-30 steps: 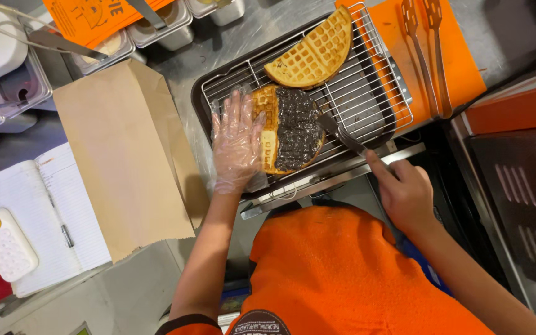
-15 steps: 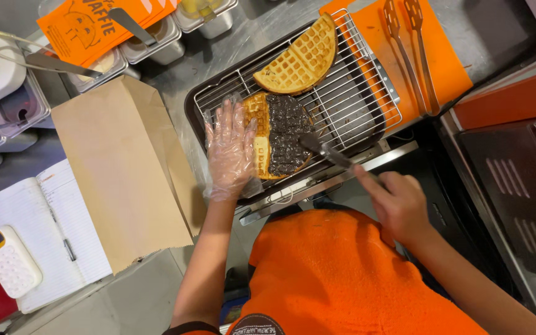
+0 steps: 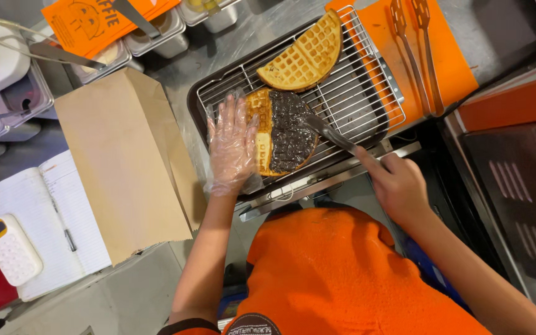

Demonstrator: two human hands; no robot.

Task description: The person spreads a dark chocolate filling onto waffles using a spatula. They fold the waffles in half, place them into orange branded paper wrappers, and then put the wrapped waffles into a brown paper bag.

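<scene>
Steel counter [image 3: 231,43] fills the view from above, crowded with a tan paper bag [image 3: 125,161] lying flat on the left, an open lined notebook [image 3: 38,217] with a small white and yellow calculator [image 3: 8,249] at the lower left, and steel containers [image 3: 156,37] along the top edge. Near the middle sits a dark tray [image 3: 195,108] carrying a wire cooling rack [image 3: 355,99]. Two waffle pieces lie on the rack: a plain half waffle [image 3: 305,56] toward the far side, and nearer the person a spread waffle [image 3: 280,133] whose right part is covered in dark spread while its left strip is bare and golden. The left hand [image 3: 231,146], in a loose clear plastic glove, lies flat with fingers spread wide over the left edge of the spread waffle, pressing on it and gripping nothing. The right hand [image 3: 398,186] is closed around the handle of a metal spreader [image 3: 330,133], whose long axis runs on a slant from that hand, at the near right corner of the rack, up and leftward to the dark patch, where the blade tip touches the spread. So the waffle lies up and to the left of the right hand, directly under the left, and the left is the nearer. An orange mat [image 3: 454,74] with metal tongs [image 3: 414,49] lies just right of the rack.
</scene>
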